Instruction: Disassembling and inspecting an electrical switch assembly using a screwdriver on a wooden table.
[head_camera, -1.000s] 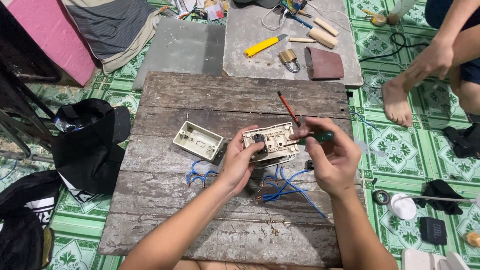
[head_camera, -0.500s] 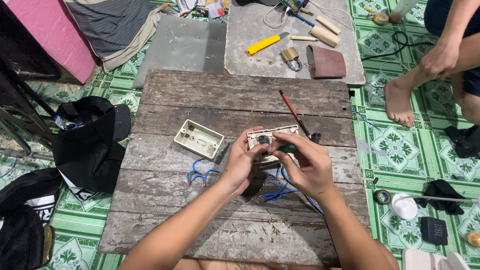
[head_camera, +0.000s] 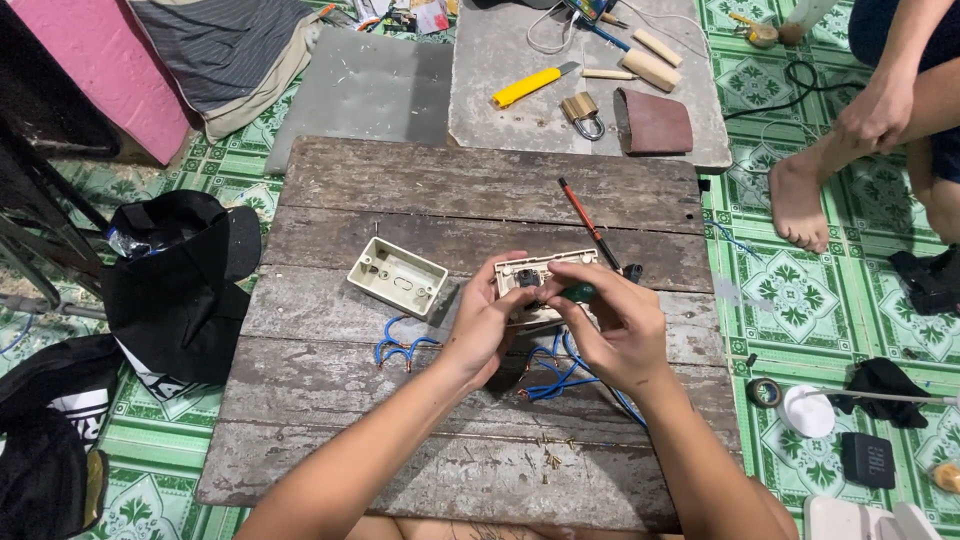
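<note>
1. While your left hand (head_camera: 480, 325) grips the cream plastic switch plate (head_camera: 545, 285) by its left edge, fingers curled shut around it, keep the plate level above the weathered grey plank board (head_camera: 480, 190).
2. Your right hand (head_camera: 615, 325) is closed on a small green-handled screwdriver (head_camera: 578, 293), its tip at the plate's dark centre; press straight along the shaft so it does not slip.
3. Blue insulated wires (head_camera: 560, 375) loop out beneath the plate and lie on the rough wood; leave them slack.
4. A second bundle of blue wire (head_camera: 400, 350) lies near your left wrist, beside the cream plastic mounting box (head_camera: 397, 277), open side up.
5. A thin red-handled screwdriver (head_camera: 585, 218) rests just beyond the plate.
6. Farther off, on a grey slab (head_camera: 500, 130), sit a yellow utility knife (head_camera: 530, 85) and a brass padlock (head_camera: 581, 110).
</note>
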